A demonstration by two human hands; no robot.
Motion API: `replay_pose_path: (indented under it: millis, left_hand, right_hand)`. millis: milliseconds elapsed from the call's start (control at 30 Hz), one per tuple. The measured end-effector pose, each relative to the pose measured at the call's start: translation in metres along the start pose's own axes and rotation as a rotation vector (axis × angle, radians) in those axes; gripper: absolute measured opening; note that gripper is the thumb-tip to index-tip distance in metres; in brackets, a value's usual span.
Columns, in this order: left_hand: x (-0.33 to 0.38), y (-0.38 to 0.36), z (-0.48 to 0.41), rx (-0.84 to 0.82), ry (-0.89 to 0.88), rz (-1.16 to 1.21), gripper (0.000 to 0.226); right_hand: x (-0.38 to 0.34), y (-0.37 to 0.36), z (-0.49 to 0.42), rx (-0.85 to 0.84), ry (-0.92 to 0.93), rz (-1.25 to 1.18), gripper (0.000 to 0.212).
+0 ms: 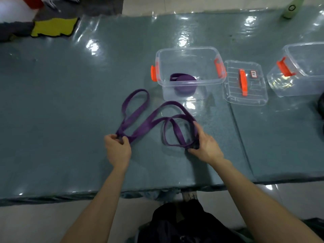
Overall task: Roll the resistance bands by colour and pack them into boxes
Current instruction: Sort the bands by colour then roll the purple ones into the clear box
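Note:
A long purple resistance band [152,120] lies in loose loops on the teal table [70,102]. My left hand [117,148] pinches the band's left fold between thumb and fingers. My right hand [206,143] grips the right-hand loops where they bunch together. Behind the band stands a clear plastic box [188,55] with orange latches, and a rolled purple band [184,84] sits inside it. A clear lid [244,83] with an orange handle lies flat to the right of that box.
A second clear box [298,71] with an orange latch stands at the far right. A green bottle [292,7] is at the back right. Yellow and grey cloth [52,27] lies at the back left. The table's front edge runs just below my wrists.

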State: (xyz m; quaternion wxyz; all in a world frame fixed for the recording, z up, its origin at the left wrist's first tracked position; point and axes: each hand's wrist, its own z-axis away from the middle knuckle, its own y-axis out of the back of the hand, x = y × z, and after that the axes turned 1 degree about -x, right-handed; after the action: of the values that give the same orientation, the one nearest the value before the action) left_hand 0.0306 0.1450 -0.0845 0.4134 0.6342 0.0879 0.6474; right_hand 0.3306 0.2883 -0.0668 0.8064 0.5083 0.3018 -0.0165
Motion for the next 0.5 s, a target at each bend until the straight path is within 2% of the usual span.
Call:
replay_pose_path:
  millis: [67, 100, 167, 200, 233, 267, 333, 400, 500]
  left_hand:
    - [0.004, -0.006, 0.018, 0.053, -0.134, -0.036, 0.021]
    - [0.006, -0.012, 0.027, -0.004, -0.251, -0.076, 0.023]
    - [0.012, -0.027, 0.040, -0.225, -0.538, -0.227, 0.039]
    - [0.016, -0.036, 0.043, -0.353, -0.669, -0.351, 0.055]
    - [0.021, -0.044, 0.044, -0.456, -0.775, -0.469, 0.068]
    - [0.027, -0.052, 0.045, -0.516, -0.838, -0.540, 0.072]
    - [0.044, -0.059, 0.043, -0.533, -0.858, -0.546, 0.052]
    - [0.064, -0.055, 0.037, -0.488, -0.846, -0.442, 0.027]
    - [0.107, -0.038, 0.019, -0.468, -0.865, -0.187, 0.023]
  right_hand:
    - [-0.001, 0.003, -0.001, -0.035, -0.002, 0.095, 0.093]
    - [-0.002, 0.003, -0.002, -0.033, -0.005, 0.119, 0.074]
    - [-0.006, 0.003, -0.002, -0.015, -0.008, 0.121, 0.041]
    - [-0.007, 0.004, -0.002, -0.011, -0.014, 0.099, 0.033]
    - [-0.008, 0.007, -0.001, -0.004, -0.021, 0.066, 0.029]
    - [-0.008, 0.010, -0.001, 0.005, -0.026, 0.027, 0.026]
    - [-0.005, 0.019, 0.000, 0.018, -0.020, -0.037, 0.022]
    - [-0.004, 0.032, 0.000, 0.035, 0.005, -0.061, 0.020]
    - [-0.011, 0.061, -0.006, 0.131, 0.040, -0.033, 0.029]
